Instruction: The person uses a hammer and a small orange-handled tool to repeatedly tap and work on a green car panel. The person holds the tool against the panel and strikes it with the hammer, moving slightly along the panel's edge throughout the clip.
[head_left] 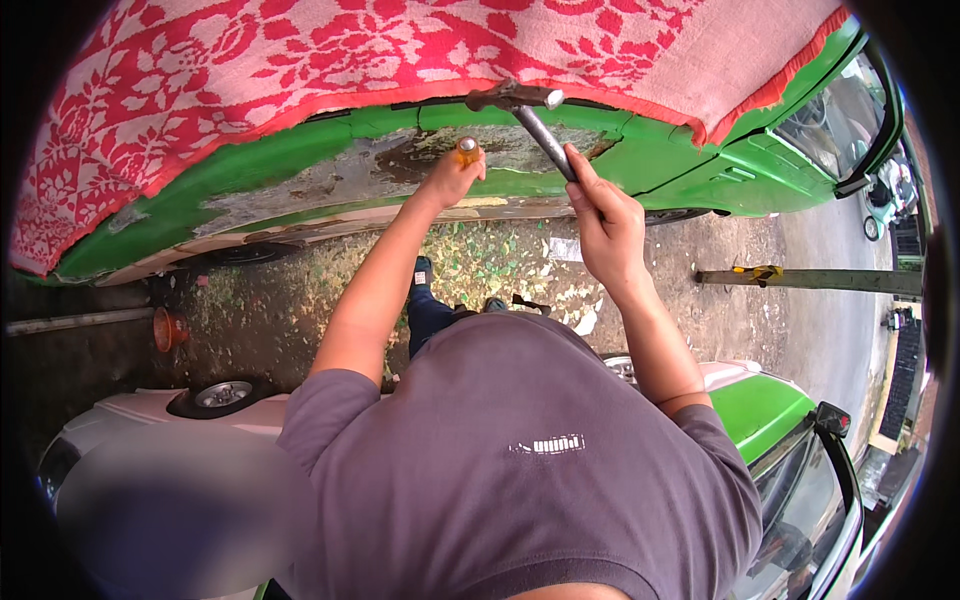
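My left hand (pixel 452 182) is closed around a tool with an amber handle (pixel 467 150) and a metal cap on its end. The rest of that tool is hidden, so its kind cannot be told. In my right hand (pixel 608 222) is a hammer (pixel 543 138), gripped by its metal shaft. The hammer's head is raised to the upper right of the amber handle, apart from it. Both hands are by the side of a green vehicle (pixel 690 165), where paint is stripped to a worn, rusty patch (pixel 330 180). A red and pink floral cloth (pixel 350 50) covers its upper part.
Paint flakes and scraps litter the ground (pixel 480 250) between the vehicles. A second green and white car (pixel 765 420) stands behind me. An orange bucket (pixel 168 329) sits at the left; a pole (pixel 820 282) extends at the right. A blurred shape (pixel 170 510) fills the lower left.
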